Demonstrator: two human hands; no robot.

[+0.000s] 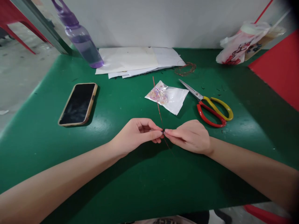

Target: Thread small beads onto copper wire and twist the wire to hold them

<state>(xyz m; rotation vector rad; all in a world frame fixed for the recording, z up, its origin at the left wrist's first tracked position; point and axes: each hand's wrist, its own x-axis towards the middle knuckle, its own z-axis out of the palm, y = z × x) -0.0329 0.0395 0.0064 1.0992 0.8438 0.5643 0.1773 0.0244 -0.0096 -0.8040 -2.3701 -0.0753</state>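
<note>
My left hand (142, 130) and my right hand (190, 135) meet fingertip to fingertip above the green table. Both pinch a thin reddish-brown cord (160, 113), which runs up past a small plastic packet and down below the fingers. A tiny dark spot, perhaps a knot or bead, shows between the fingertips; it is too small to make out. Just beyond my hands lies the clear and white packet (174, 96) with small pinkish and yellowish pieces inside. Scissors (201, 98) with one red and one yellow handle lie beyond my right hand, blades pointing to the back left.
A phone (78, 104) lies at the left. At the back stand a purple water bottle (84, 43), stacked white papers (133, 60), a loose coil of cord (187, 69) and bagged drink cups (243, 43). A red panel (280, 68) borders the right side; a white wall rises behind.
</note>
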